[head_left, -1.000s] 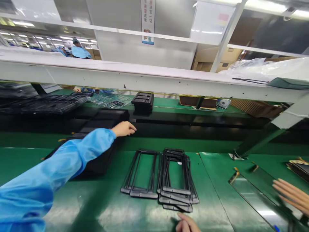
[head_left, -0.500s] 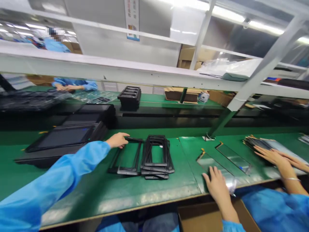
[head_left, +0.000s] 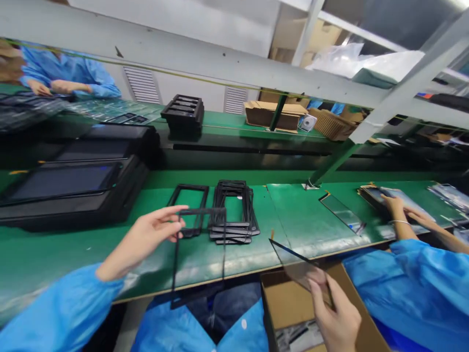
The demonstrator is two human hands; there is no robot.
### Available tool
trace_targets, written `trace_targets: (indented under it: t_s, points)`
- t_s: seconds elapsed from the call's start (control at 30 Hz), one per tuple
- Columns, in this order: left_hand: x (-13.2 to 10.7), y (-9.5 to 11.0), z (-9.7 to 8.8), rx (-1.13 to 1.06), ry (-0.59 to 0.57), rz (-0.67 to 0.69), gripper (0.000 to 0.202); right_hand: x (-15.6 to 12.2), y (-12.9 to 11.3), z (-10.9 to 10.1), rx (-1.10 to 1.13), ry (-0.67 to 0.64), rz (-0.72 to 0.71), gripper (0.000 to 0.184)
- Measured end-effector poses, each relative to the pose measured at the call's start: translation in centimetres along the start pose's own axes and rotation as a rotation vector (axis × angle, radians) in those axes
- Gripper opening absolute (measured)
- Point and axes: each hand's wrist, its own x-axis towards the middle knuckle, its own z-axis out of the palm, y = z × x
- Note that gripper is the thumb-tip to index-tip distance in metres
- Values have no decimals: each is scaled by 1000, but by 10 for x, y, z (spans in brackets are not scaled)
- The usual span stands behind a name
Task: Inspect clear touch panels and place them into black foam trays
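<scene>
My left hand (head_left: 146,238) pinches the top edge of a thin black rectangular frame (head_left: 200,254) and holds it up over the front edge of the green table (head_left: 73,254). My right hand (head_left: 335,313) grips a clear glass panel (head_left: 296,266) above an open cardboard box (head_left: 282,303) in front of my lap. On the table ahead lie a single black frame (head_left: 188,208) and a stack of several black frames (head_left: 232,212).
Black trays with screens (head_left: 66,193) stand at the left. A co-worker's hands (head_left: 399,210) rest on a pile of panels at the right, near another glass panel (head_left: 342,212). Across the belt are a black tray stack (head_left: 183,111), cardboard boxes (head_left: 273,115) and another worker (head_left: 66,78).
My left hand picked a black frame off the table and drew it toward me. My right hand lifted a glass panel off the table over the box. The view tilted down.
</scene>
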Motion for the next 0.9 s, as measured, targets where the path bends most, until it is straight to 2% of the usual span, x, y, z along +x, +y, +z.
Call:
trace_targets:
  t_s: [0.07,0.13,0.2,0.27,0.43,0.67,0.9]
  points:
    - [-14,-2,28,-80,-84,8,49,-1,-41,8,255,10,217,44]
    - [-23,-4,49,-141,-144,48,44,-4,-81,24,549,-90,416,67]
    - [-29,-6,60,-166,-168,103,42,-9,-111,41,761,-213,537,75]
    - [-33,-7,64,-165,-164,146,42,-13,-129,56,873,-275,610,74]
    - [-42,-3,60,-146,-140,195,38,-19,-140,71,931,-288,683,71]
    - [-52,-5,60,-10,-91,271,34,-18,-147,68,979,-297,719,70]
    - [-53,-7,61,-40,-54,264,35,-20,-145,67,971,-312,716,70]
